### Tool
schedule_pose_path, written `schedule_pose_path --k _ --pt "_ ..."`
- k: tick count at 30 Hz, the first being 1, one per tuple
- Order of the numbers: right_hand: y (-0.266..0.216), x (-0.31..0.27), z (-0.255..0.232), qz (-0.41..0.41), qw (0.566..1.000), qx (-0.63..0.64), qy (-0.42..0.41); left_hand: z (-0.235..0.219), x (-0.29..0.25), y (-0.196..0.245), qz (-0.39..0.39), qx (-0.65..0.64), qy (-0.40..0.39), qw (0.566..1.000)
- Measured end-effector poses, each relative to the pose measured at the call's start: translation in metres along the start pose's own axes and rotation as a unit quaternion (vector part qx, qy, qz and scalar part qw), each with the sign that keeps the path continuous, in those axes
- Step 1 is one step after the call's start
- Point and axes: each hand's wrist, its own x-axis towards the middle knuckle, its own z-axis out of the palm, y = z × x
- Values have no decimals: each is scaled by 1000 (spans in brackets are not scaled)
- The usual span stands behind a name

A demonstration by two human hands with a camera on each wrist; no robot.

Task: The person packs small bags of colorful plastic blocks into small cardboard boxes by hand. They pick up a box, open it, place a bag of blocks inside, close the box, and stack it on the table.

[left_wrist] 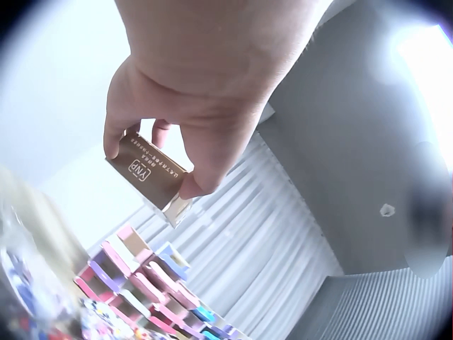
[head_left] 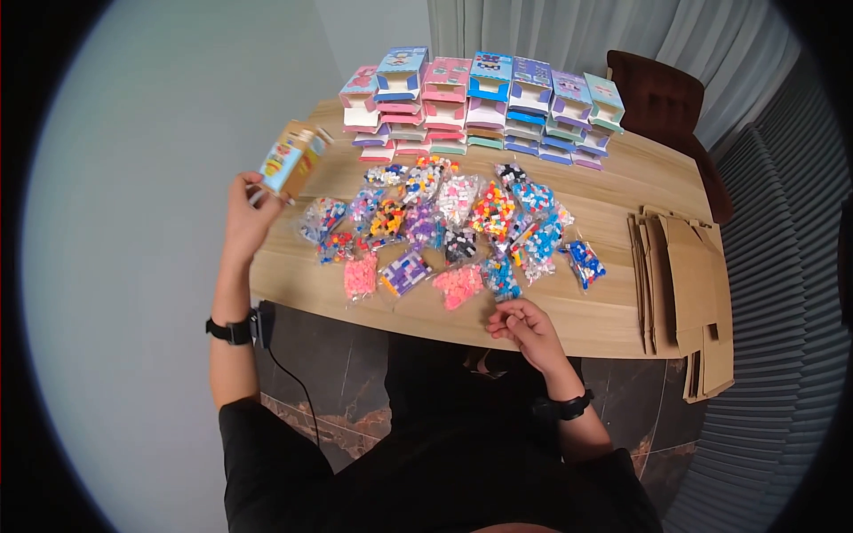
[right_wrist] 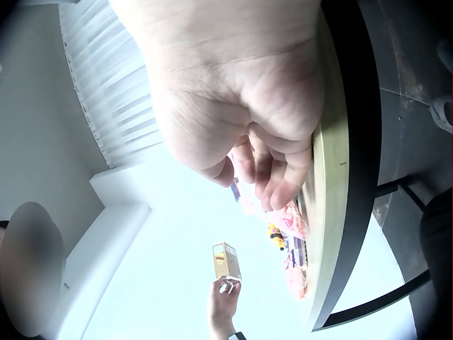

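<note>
My left hand (head_left: 246, 218) pinches a small brown and blue printed box (head_left: 283, 165) by its near end, held up at the table's left side. In the left wrist view, thumb and fingers grip the box (left_wrist: 150, 170) at both ends, its lettered brown side showing. My right hand (head_left: 530, 334) hangs loosely curled at the table's front edge, holding nothing, near a bag of blue and white bricks (head_left: 503, 279) and a bag of pink bricks (head_left: 458, 285). The right wrist view shows the same hand (right_wrist: 241, 120) with relaxed, bent fingers.
Bags of coloured bricks (head_left: 460, 198) cover the middle of the wooden table (head_left: 657, 293). Behind them stand stacked open boxes (head_left: 487, 113) in several columns. Flattened brown cartons (head_left: 693, 284) lie at the right end, and a dark red chair (head_left: 657, 98) is at the back right.
</note>
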Motion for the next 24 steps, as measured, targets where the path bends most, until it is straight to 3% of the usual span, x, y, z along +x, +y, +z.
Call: schedule_pose_path --k 5,10,13,16,20,24 --pt "-2 -1 1 0 999 37 -1 46 -82 33 21 -100 -156 983" --pt "-12 0 10 -23 996 78 -37 89 -143 100 191 -16 -264 945" --pt "-23 -5 20 -26 979 190 -67 105 -161 119 189 -9 -326 926" --pt "-33 -10 20 -46 982 172 -58 117 -170 125 182 -7 -339 923" --pt "-45 -15 21 5 996 85 41 123 -176 135 202 -46 -335 919" --pt "-47 -19 17 -1 989 142 49 129 -180 142 211 -90 -322 918"
